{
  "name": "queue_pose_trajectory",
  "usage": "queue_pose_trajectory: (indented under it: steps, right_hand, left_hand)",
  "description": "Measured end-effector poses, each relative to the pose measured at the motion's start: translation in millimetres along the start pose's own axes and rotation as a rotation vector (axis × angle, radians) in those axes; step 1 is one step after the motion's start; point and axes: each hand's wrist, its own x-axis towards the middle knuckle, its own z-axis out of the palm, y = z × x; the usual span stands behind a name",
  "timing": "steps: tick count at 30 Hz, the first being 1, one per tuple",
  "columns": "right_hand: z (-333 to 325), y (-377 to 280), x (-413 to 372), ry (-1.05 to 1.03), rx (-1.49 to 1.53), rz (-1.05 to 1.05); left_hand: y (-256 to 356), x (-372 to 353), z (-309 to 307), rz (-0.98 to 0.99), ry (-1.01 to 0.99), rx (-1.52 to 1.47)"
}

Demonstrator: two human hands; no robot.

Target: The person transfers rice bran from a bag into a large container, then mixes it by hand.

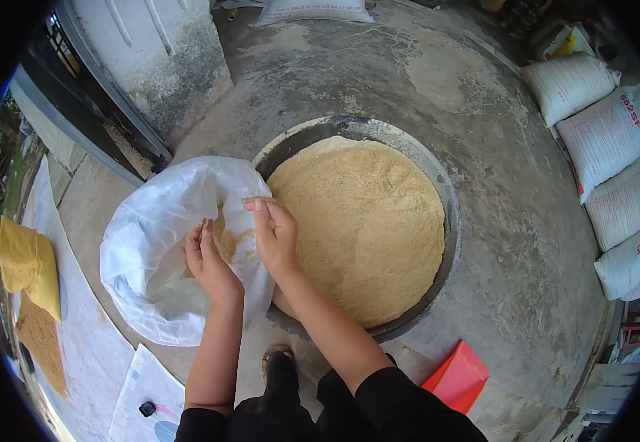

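Observation:
My left hand (209, 259) is over the open white plastic bag (135, 243), its fingers pressed together with a bit of something brownish at the tips. To its upper right, my right hand (272, 228) is at the bag's right rim, thumb and fingers pinched; what they hold is too small to name. Some tan powder (225, 239) shows inside the bag between the hands. Right beside the bag stands a wide dark round tub (449, 214), filled with pale yellow meal (364, 228).
A red scoop or dustpan (458, 377) lies below the tub. White printed sacks (603, 136) line the right side. At the left are a yellow sack (29, 265), a brown grain pile (42, 342) and a metal door frame (102, 88). Another sack (312, 11) lies at the top.

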Motion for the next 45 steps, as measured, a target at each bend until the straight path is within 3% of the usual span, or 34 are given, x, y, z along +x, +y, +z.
queue_pose_trajectory:
  steps: [4,5,7,9,12,16,19,23,25,26,28,30,32,36,39,43,45]
  right_hand:
    - [-90.8,-12.6,28.5,0.269,-0.106,0.040]
    - [-117.1,-9.3,34.7,0.344,-0.166,0.042]
    - [-165.8,5.8,38.4,0.445,-0.239,0.040]
    - [-208.9,27.0,35.6,0.627,-0.299,0.095]
    - [-243.9,56.0,16.7,0.758,-0.350,0.157]
    - [-246.5,63.3,10.4,0.852,-0.324,0.203]
    - [-241.9,65.9,16.4,0.793,-0.432,0.244]
    - [-225.7,79.4,12.6,0.822,-0.201,0.264]
    - [-218.1,81.0,14.8,0.818,-0.127,0.256]
    - [-213.4,81.6,13.4,0.803,-0.146,0.319]
    - [-207.9,88.0,12.4,0.769,-0.162,0.390]
    - [-208.1,95.4,12.7,0.870,0.202,0.407]
    - [-192.7,68.1,18.2,0.838,0.341,0.455]
    - [-142.4,13.3,34.2,0.826,0.603,0.526]
    - [-98.5,-5.1,38.5,0.690,0.656,0.479]
    - [-27.3,-16.9,26.1,0.524,0.674,0.515]
    - [10.1,-16.9,12.8,0.368,0.505,0.448]
  left_hand:
    - [-7.2,-47.5,47.4,-0.087,-0.198,-0.025]
    - [-18.2,-58.2,55.5,-0.140,-0.262,-0.053]
    - [-44.6,-70.1,71.5,-0.055,-0.410,0.145]
    - [-79.0,-74.5,91.8,-0.103,-0.418,0.128]
    - [-148.5,-69.5,110.9,-0.105,-0.419,0.217]
    - [-178.4,-71.6,125.6,0.004,-0.519,0.481]
    - [-194.4,-77.1,140.2,0.021,-0.473,0.473]
    - [-190.2,-91.5,151.8,-0.016,-0.386,0.402]
    - [-191.4,-100.5,155.6,-0.257,-0.379,0.268]
    - [-192.0,-103.3,156.9,-0.259,-0.372,0.265]
    - [-187.9,-104.1,156.9,-0.533,-0.353,0.068]
    - [-176.2,-104.4,157.1,-0.613,-0.286,-0.004]
    - [-159.6,-97.6,158.8,-0.741,-0.191,-0.179]
    - [-97.5,-72.6,155.0,-0.750,-0.108,-0.333]
    - [-67.3,-44.2,131.9,-0.597,-0.126,-0.345]
    - [-7.2,-10.2,87.9,-0.467,-0.060,-0.424]
    - [10.2,4.6,55.8,-0.367,-0.007,-0.426]
